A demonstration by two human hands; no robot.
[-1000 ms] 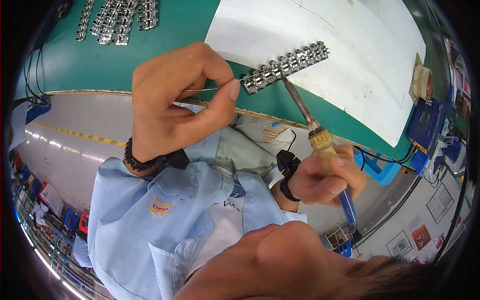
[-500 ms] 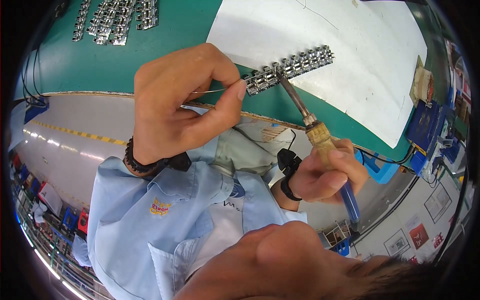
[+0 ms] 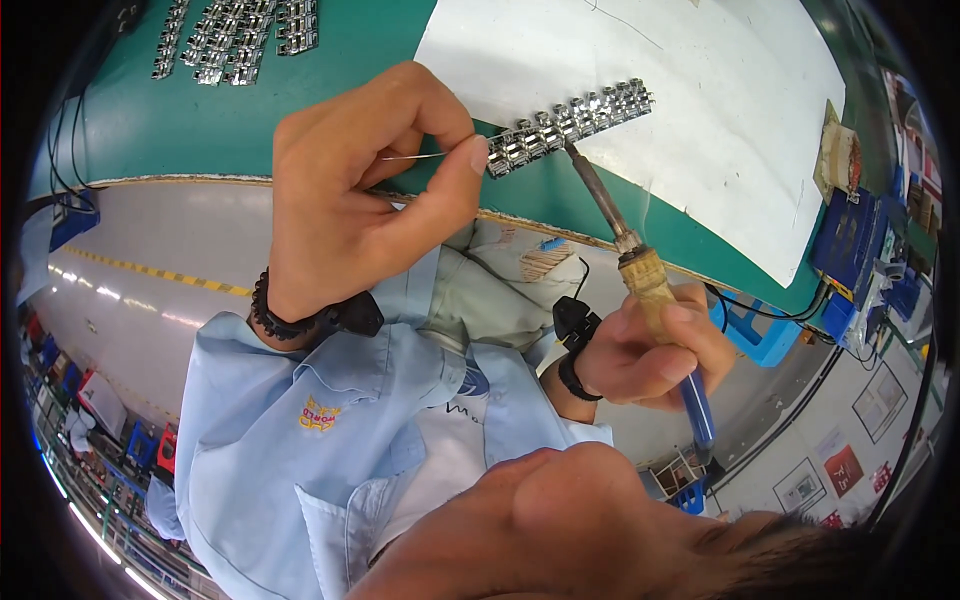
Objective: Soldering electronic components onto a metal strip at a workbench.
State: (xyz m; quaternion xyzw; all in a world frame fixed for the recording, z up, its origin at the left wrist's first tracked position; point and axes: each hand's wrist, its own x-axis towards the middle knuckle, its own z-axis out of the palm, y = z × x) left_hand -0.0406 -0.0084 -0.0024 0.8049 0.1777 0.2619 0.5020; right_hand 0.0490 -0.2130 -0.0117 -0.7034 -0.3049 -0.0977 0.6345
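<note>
My left hand (image 3: pixel 365 190) is closed in a pinch on a thin solder wire (image 3: pixel 412 157). The wire's tail crosses the palm side, and the fingertips sit at the left end of a strip of small shiny metal connectors (image 3: pixel 570 125). That strip lies slanted across the green bench top and a white sheet. In my right hand (image 3: pixel 655 345) is a soldering iron (image 3: pixel 643 275) with a yellowish collar and blue handle end. Its tip meets the strip's near edge, around the middle. Whether the left fingertips also press on the strip is hard to see.
More connector strips (image 3: pixel 228 40) lie at the far left of the green bench (image 3: pixel 130 135). A white sheet (image 3: pixel 730 170) covers the right part. At the right edge stand a soldering sponge holder (image 3: pixel 838 155) and a blue box (image 3: pixel 850 245). Black cables (image 3: pixel 65 160) hang at left.
My left hand has shifted slightly away from me with the wire. The iron's tip has moved a little right, to the strip's near edge. A faint wisp of smoke now shows beside the iron.
</note>
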